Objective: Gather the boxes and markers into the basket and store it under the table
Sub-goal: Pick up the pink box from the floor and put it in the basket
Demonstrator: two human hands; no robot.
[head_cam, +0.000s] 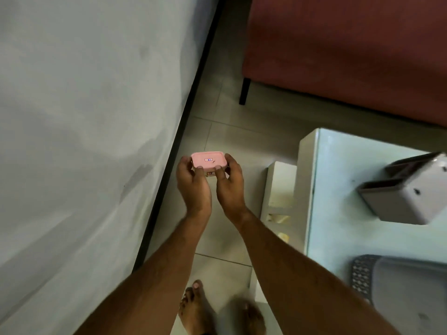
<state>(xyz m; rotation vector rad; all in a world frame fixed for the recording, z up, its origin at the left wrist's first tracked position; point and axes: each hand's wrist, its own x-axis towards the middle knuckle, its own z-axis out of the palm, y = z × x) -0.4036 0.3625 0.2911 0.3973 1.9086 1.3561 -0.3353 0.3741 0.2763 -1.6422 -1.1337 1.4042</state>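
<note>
Judging by the scene, a pink box (209,161) is gripped between left hand (193,182) and right hand (229,182), not yet placed in the basket (362,274) at near right.

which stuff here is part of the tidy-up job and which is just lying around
Part of the job:
- pink box, held between left hand and right hand
- grey basket, on the table at lower right
- glass-topped table

Just lying about:
- grey two-slot holder on the table
- red sofa
- grey bed
</note>
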